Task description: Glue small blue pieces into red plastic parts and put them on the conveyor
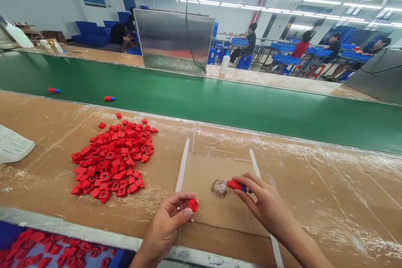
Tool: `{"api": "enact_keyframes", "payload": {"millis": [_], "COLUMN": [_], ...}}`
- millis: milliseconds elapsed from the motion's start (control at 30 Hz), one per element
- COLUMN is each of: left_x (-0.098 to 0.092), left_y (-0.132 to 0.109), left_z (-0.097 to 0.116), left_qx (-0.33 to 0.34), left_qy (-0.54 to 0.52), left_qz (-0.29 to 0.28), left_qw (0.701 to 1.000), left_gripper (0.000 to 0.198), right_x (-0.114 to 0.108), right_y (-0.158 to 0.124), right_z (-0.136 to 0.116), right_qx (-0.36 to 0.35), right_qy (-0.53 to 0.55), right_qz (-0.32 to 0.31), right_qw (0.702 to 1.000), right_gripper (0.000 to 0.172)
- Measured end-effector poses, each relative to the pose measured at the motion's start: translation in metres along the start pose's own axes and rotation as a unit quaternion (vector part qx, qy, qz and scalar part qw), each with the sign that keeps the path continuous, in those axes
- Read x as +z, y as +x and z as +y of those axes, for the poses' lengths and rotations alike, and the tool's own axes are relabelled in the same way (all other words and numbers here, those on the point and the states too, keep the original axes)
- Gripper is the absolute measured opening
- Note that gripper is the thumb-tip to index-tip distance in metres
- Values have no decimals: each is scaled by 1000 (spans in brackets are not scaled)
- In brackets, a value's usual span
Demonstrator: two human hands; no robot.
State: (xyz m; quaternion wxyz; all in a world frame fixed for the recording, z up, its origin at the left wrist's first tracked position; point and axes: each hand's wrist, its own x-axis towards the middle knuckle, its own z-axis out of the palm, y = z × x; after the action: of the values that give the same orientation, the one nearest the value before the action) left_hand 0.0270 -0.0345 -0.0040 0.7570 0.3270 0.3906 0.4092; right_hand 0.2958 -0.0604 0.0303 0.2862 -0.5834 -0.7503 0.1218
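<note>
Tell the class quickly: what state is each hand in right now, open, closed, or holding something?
Left hand: closed, holding a red square piece.
Right hand: closed, holding a red and blue piece.

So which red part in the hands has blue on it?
The long part in the right hand has a blue tip; the square part in the left hand shows only red.

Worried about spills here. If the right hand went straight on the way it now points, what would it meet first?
Likely the small clear round vessel with brownish residue, on the cardboard sheet, just ahead of the red part held in the right hand; depth is hard to judge.
</note>
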Motion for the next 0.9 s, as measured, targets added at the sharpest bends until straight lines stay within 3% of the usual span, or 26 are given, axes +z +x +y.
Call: {"api": "enact_keyframes", "payload": {"millis": [400, 733, 900], "left_x": [2, 15, 20], "left_y": [-1, 2, 0], "left_z": [0, -18, -21], "left_qx": [18, -9, -4], "left_qy": [-33, -11, 2], "left_qz": [-44, -101, -100], "left_qw": [998, 995, 995], "left_gripper": [29, 31, 29], "right_x": [6, 0, -6], "right_y": [1, 5, 6], "right_z": [-1, -7, -13], "right_qx": [-4, -7, 7], "right_qy": [-18, -11, 16], "right_qz": [-26, -7, 8], "right_qw": [999, 1000, 1000], "right_gripper": [27, 28, 21]}}
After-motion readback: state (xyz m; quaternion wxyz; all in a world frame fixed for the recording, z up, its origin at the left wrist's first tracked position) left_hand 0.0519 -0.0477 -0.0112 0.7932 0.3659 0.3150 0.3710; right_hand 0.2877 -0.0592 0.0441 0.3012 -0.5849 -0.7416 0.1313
